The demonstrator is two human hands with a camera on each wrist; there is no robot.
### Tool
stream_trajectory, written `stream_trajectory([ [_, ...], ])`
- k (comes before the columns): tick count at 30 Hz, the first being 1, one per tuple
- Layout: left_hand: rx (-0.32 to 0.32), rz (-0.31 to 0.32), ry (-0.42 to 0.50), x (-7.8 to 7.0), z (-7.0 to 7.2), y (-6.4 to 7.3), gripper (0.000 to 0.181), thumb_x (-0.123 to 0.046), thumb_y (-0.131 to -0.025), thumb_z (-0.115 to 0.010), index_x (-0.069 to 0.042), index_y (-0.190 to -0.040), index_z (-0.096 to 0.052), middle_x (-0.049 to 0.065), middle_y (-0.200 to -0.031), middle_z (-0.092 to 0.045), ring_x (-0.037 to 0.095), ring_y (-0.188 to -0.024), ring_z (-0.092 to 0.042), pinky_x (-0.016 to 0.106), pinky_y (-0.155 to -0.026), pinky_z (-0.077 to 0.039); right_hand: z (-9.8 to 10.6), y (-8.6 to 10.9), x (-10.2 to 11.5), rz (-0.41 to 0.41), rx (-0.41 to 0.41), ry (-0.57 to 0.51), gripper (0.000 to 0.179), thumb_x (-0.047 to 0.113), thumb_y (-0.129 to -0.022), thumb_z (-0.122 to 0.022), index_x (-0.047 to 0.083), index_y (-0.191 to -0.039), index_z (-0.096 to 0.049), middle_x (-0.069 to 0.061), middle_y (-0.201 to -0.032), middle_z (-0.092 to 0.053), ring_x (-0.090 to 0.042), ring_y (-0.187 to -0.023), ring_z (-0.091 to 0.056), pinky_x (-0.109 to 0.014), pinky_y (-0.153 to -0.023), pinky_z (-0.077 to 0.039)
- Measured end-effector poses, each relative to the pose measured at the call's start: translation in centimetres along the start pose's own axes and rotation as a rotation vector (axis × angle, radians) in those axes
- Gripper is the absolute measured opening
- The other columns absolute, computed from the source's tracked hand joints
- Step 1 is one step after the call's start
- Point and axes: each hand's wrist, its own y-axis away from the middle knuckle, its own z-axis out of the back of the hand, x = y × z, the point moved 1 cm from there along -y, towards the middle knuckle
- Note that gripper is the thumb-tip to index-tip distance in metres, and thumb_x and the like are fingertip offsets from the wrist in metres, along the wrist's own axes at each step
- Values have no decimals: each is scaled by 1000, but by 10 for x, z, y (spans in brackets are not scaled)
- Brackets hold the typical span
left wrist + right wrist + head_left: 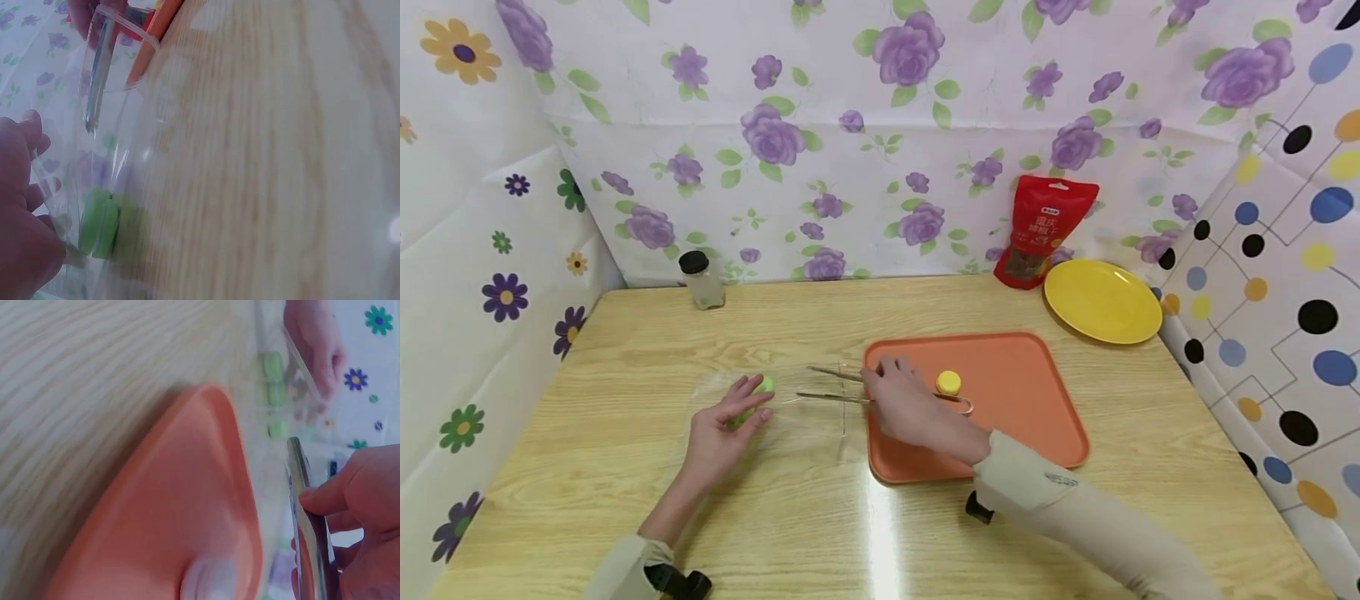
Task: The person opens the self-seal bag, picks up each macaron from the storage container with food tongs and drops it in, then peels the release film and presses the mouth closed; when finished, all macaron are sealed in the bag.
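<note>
A clear plastic bag (805,425) lies on the table with several green macarons (273,394) in it. My left hand (718,433) holds the bag near its far left part, thumb and fingers spread about the macarons. Metal tongs (835,398) are gripped in my right hand (906,404), over the left side of the orange tray (1007,433). The two tong arms stand apart, and their tips reach past the bag's mouth toward the green macarons, with nothing between them. On the tray, just beyond the tongs' bent end, sits a yellow macaron (948,382).
A yellow plate (1101,300) lies at the back right, beside a standing red snack pouch (1048,229). At the back left is a small jar (703,282) with a black lid. Patterned cloth walls (835,183) border the wooden table (790,533).
</note>
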Motion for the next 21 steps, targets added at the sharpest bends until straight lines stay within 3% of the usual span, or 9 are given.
stream_trajectory([
  [5,13,5,-2,-2,2,2,23,12,-82,-74,12,-105,-71,30,-131,-58,54,-131,-41,17,-106,-32,15,21,-29,21,10,-22,37,8,-97,-66,7,-133,-56,-13,-110,-53,-30,-93,-45,-38,-67,-41],
  [12,10,10,3,-1,2,1,21,12,-83,-74,11,-104,-72,28,-131,-58,53,-132,-41,18,-107,-32,33,64,-85,11,-47,-36,41,1,-93,-69,4,-132,-57,-15,-108,-54,-34,-97,-49,-43,-72,-50],
  [21,2,-9,-12,0,2,1,21,15,-80,-75,13,-101,-72,31,-129,-58,55,-129,-43,14,-105,-32,38,116,-139,-65,-108,6,39,-7,-89,-69,3,-125,-60,-14,-102,-54,-39,-94,-49,-53,-69,-43],
])
